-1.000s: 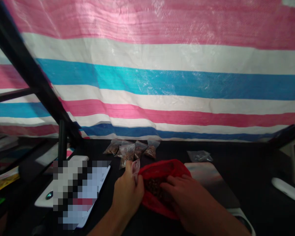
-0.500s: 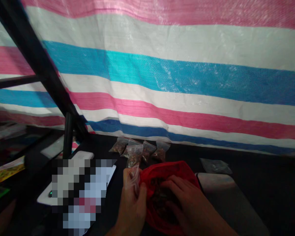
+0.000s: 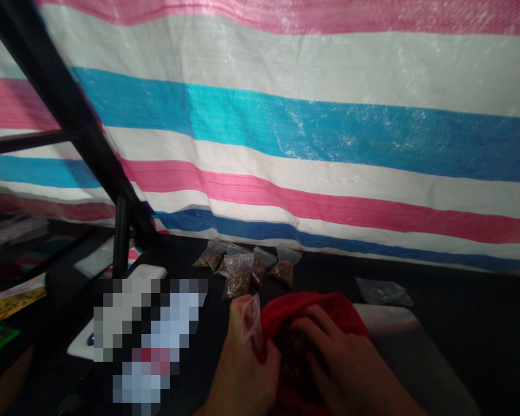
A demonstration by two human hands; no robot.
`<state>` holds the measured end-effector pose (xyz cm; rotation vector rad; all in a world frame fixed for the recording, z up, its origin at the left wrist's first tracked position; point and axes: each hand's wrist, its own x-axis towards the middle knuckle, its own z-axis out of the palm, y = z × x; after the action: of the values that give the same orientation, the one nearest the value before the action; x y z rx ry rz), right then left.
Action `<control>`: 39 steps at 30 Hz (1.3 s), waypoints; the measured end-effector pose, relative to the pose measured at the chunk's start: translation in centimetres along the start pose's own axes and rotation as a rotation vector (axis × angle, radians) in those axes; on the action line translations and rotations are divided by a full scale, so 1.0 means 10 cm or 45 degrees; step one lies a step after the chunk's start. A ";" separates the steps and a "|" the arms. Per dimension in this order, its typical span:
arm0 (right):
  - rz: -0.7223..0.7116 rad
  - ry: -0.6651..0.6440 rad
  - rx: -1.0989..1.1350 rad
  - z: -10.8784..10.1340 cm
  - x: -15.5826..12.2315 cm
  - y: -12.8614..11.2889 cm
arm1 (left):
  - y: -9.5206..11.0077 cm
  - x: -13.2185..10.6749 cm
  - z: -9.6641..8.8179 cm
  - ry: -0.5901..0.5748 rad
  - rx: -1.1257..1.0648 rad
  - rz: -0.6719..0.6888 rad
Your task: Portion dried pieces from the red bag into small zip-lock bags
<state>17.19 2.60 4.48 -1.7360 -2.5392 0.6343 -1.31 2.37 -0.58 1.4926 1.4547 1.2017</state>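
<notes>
My left hand point(image 3: 249, 364) is closed on a small clear zip bag point(image 3: 251, 320), whose mouth stands up beside the thumb, and it also rests against the rim of a red bag point(image 3: 325, 303). Inside the red bag lie dark brown dried pieces point(image 3: 297, 364), too dim to name. Reaching in from the right, my right hand point(image 3: 342, 346) has its fingers curled among these pieces; the fingertips are partly hidden. Just beyond my left hand, several filled zip bags point(image 3: 238, 276) of brown bits lie grouped on the black surface point(image 3: 329, 274).
A flat, empty-looking clear bag point(image 3: 385, 292) lies behind a grey flat panel point(image 3: 409, 341) on the right. To the left are a white device point(image 3: 149, 271), a blurred-out sheet point(image 3: 169, 323) and a yellow packet point(image 3: 17, 300). A black frame post point(image 3: 73, 121) slants before a striped tarp point(image 3: 329, 133).
My left hand and the zip bag have shifted right, over the red bag's left rim. The red bag's rim has folded rightward. My right hand stays inside with its fingers moved slightly.
</notes>
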 end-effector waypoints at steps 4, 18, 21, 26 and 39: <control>-0.068 0.013 0.078 -0.08 -0.04 0.04 | 0.04 0.06 0.01 0.099 -0.180 -0.091; -0.011 -0.119 0.146 -0.21 -0.08 0.05 | -0.03 -0.34 0.10 0.149 0.439 0.425; -0.015 -0.121 0.159 -0.18 -0.07 0.05 | -0.06 -0.32 0.17 0.034 0.415 0.209; -0.009 -0.160 0.143 -0.13 -0.03 0.04 | -0.02 -0.22 0.14 0.009 0.038 0.169; -0.074 0.079 0.155 -0.01 0.02 0.01 | 0.01 -0.17 0.16 0.290 -0.001 0.067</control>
<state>17.23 2.81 4.46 -1.6116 -2.4445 0.7038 0.35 0.87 -1.15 1.4380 1.5697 1.4430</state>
